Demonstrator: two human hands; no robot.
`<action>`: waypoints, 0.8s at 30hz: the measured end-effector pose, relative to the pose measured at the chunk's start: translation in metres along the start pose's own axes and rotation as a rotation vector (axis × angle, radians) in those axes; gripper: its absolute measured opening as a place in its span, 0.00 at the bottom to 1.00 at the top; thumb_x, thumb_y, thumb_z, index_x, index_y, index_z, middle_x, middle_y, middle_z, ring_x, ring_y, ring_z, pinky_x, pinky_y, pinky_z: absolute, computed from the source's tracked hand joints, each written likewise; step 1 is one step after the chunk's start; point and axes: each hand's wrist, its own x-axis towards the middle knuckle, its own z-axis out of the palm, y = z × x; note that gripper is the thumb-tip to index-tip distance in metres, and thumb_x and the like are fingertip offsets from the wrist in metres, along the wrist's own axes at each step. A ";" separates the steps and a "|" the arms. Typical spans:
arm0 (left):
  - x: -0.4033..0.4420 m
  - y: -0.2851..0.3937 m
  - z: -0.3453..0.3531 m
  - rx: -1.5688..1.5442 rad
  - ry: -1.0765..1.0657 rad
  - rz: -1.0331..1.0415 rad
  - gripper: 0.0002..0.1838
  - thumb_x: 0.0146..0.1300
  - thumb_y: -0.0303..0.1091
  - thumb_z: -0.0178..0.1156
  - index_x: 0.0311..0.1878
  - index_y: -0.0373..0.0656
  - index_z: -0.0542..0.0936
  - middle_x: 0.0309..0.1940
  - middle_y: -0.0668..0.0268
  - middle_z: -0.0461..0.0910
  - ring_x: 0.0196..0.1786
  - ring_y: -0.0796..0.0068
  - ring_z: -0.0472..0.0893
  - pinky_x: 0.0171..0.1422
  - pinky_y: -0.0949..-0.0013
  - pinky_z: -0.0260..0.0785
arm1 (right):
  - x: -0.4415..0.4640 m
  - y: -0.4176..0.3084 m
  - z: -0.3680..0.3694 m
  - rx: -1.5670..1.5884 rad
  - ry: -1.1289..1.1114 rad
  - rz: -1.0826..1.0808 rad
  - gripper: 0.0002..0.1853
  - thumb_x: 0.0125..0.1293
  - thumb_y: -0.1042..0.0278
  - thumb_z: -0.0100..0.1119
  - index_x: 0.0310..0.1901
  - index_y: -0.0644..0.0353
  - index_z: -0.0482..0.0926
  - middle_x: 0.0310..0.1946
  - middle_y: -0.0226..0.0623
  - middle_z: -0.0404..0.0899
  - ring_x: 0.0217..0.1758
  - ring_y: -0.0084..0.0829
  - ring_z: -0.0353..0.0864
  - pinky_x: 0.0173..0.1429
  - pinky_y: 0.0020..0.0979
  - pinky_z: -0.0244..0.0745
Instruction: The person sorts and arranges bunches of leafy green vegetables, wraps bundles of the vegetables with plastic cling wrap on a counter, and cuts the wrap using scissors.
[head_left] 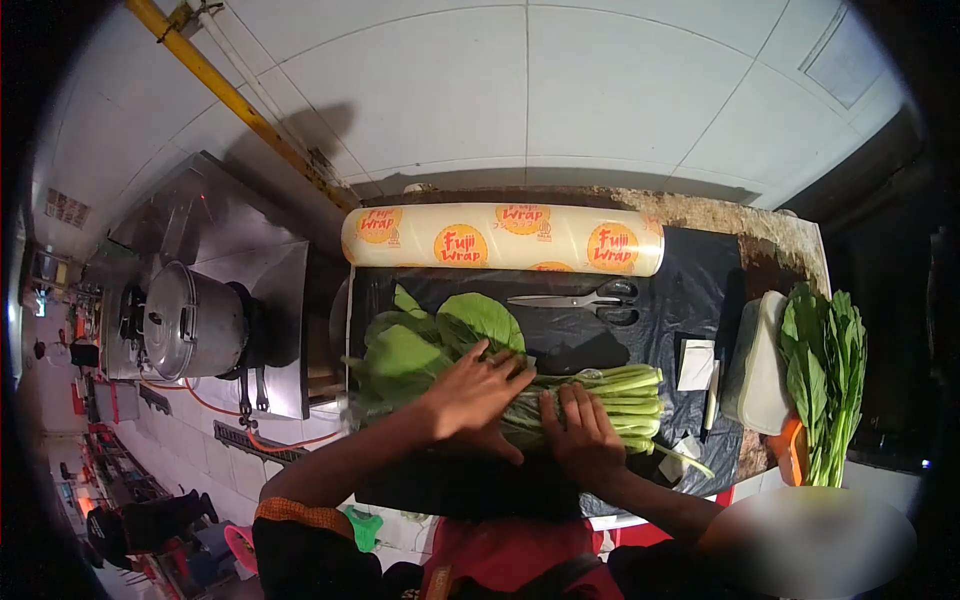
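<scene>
A bunch of leafy greens lies across the black-covered table, its broad leaves (410, 350) to the left and its pale green stalks (635, 400) to the right. Shiny clear film seems to cover part of the bunch. Over the middle, where leaves meet stalks, my left hand (475, 395) rests with its fingers spread. My right hand (585, 430) lies on the stalks beside it, fingers laid flat over the top. Scissors (570, 299) with black handles lie just behind the bunch. One loose stalk (690, 460) sticks out toward the lower right.
A large roll of Fuji Wrap film (500, 240) lies along the table's back. To the right are a white card (696, 365), a marker-like pen (712, 395), a pale container (757, 360) and another bunch of greens (825, 385). A lidded pot (190, 320) stands on the left.
</scene>
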 end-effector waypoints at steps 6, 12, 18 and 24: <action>-0.028 0.041 0.036 0.134 0.071 -0.233 0.56 0.40 0.67 0.66 0.64 0.32 0.63 0.63 0.43 0.64 0.62 0.47 0.69 0.68 0.50 0.57 | 0.028 0.009 -0.031 0.401 -0.295 0.077 0.48 0.43 0.46 0.70 0.63 0.65 0.63 0.56 0.53 0.67 0.63 0.46 0.65 0.67 0.45 0.59; -0.037 0.066 0.029 0.275 -0.001 -0.266 0.56 0.45 0.74 0.60 0.63 0.32 0.63 0.64 0.46 0.63 0.67 0.50 0.64 0.70 0.51 0.55 | 0.018 -0.008 -0.012 0.259 -0.184 0.040 0.30 0.56 0.61 0.58 0.60 0.66 0.67 0.52 0.51 0.72 0.58 0.42 0.71 0.60 0.41 0.65; 0.002 0.012 0.026 0.337 0.262 0.054 0.56 0.48 0.80 0.45 0.67 0.37 0.63 0.65 0.45 0.61 0.67 0.49 0.64 0.72 0.47 0.48 | 0.000 -0.023 -0.001 0.263 -0.064 0.101 0.24 0.61 0.64 0.51 0.59 0.63 0.70 0.50 0.50 0.74 0.53 0.40 0.74 0.57 0.39 0.67; -0.012 0.027 0.001 0.244 -0.319 -0.363 0.57 0.49 0.83 0.36 0.68 0.40 0.62 0.57 0.46 0.72 0.63 0.52 0.69 0.72 0.52 0.48 | -0.017 -0.034 0.009 0.148 0.078 0.107 0.23 0.59 0.65 0.51 0.57 0.60 0.71 0.50 0.47 0.73 0.52 0.40 0.75 0.57 0.39 0.66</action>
